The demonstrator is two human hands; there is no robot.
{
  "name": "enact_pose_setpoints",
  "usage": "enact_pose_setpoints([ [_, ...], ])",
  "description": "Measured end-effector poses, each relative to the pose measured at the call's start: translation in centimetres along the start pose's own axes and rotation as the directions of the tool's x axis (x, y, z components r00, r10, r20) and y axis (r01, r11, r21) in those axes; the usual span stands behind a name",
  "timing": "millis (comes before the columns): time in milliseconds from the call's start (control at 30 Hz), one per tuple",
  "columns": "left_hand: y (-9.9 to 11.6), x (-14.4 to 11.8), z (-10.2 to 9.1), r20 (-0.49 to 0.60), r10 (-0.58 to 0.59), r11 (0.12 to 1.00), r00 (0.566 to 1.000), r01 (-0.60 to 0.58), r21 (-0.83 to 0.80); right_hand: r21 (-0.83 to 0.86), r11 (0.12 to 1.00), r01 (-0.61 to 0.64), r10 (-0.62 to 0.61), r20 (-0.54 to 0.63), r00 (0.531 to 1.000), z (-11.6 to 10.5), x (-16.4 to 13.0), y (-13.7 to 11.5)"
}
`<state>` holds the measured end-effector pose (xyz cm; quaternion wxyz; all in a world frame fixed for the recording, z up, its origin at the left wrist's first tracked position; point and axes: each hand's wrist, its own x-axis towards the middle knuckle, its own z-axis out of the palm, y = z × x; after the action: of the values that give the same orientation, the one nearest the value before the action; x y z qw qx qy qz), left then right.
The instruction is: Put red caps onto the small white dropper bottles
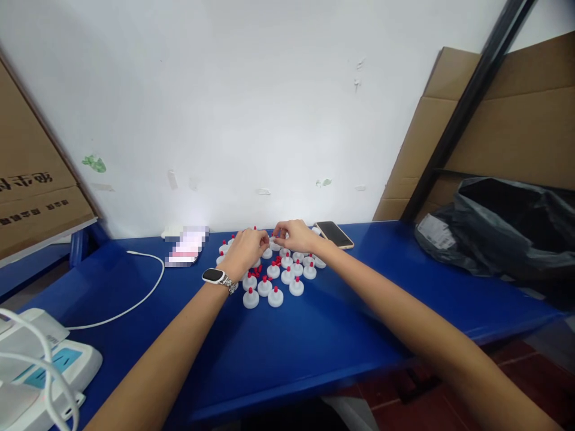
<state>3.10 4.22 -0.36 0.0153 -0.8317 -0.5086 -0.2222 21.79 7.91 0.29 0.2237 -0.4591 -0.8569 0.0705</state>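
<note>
Many small white round caps with red tips stand on the blue table, among them a white cap (275, 297) near the front of the group. Loose red tips (257, 272) lie among them. My left hand (245, 248) reaches over the group's left side, fingers closed in a pinch beside a white cap (267, 253); what is between the fingertips is too small to make out. Opposite it, my right hand (294, 235) is closed, its thumb and fingertips at another white cap (274, 243) near the back. Both hands partly cover caps beneath them.
A dark-screened phone (335, 234) lies behind my right wrist. Another phone (186, 246), its screen blurred, is at the back left. A white cable (148, 299) runs to a power strip (67, 365). A black plastic bag (503, 221) sits at the right, near cardboard (413, 143).
</note>
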Motion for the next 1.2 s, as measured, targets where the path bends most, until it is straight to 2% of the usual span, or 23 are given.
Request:
enact_pose_setpoints([
  [267, 0.0, -0.2, 0.5, -0.027, 0.006, 1.000, 1.000, -0.007, -0.018, 0.015, 1.000, 0.011, -0.011, 0.037, 0.999, -0.5, -2.4, 0.6],
  [400, -0.1, -0.6, 0.5, -0.034, 0.018, 0.998, 0.999, -0.020, -0.052, -0.034, 0.998, -0.044, 0.046, 0.039, 0.998, -0.9, -2.8, 0.4],
  [467, -0.2, -0.7, 0.6, -0.045, 0.018, 0.996, 0.999, -0.022, -0.084, -0.028, 0.996, -0.083, 0.083, 0.012, 0.996, -1.1, -2.9, 0.6],
  [533, -0.2, -0.8, 0.6, -0.054, 0.010, 0.993, 0.998, -0.016, -0.113, -0.013, 0.991, -0.132, 0.131, -0.063, 0.989, -1.0, -2.7, 1.3],
  [633, -0.2, -0.8, 0.7, -0.062, 0.001, 0.990, 0.998, -0.009, -0.139, -0.052, 0.974, -0.221, 0.212, -0.140, 0.967, -0.7, -1.6, 2.9],
  [833, 0.1, -1.0, 0.7, -0.077, 0.012, 0.986, 0.997, -0.024, -0.165, -0.208, 0.925, -0.317, 0.310, -0.065, 0.949, 0.2, 2.3, 4.8],
  [967, 0.5, -1.4, 0.3, -0.064, 0.012, 0.991, 0.998, -0.020, -0.133, -0.191, 0.916, -0.353, 0.348, -0.056, 0.936, 0.9, 3.8, 4.9],
  [1200, 1.0, -1.8, -0.1, -0.059, 0.004, 0.993, 0.998, -0.011, -0.120, -0.121, 0.908, -0.402, 0.388, -0.120, 0.914, 1.9, 5.0, 4.7],
])
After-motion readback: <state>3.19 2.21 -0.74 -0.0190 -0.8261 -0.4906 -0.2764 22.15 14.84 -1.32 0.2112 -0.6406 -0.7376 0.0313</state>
